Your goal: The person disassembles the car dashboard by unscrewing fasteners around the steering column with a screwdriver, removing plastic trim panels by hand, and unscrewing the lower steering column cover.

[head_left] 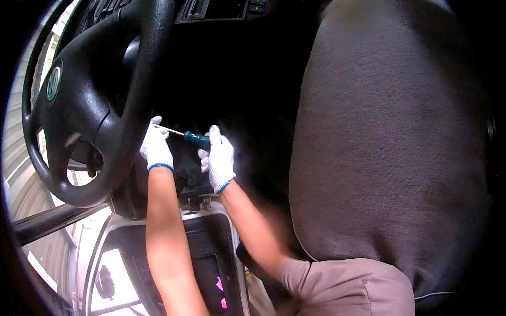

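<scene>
Evidently, right hand [220,158] gripping teal screwdriver [195,138], left hand [157,147] at its shaft [172,130], left grip unclear

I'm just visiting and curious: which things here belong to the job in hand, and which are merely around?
In use:
- teal-handled screwdriver, in the gloved right hand
- gloved left hand, at its shaft

Merely around:
- steering wheel
- seat
- pink pieces

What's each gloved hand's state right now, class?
Left hand: at the screwdriver's shaft; whether gripping it, cannot tell.
Right hand: closed, holding the screwdriver's teal handle.
</scene>
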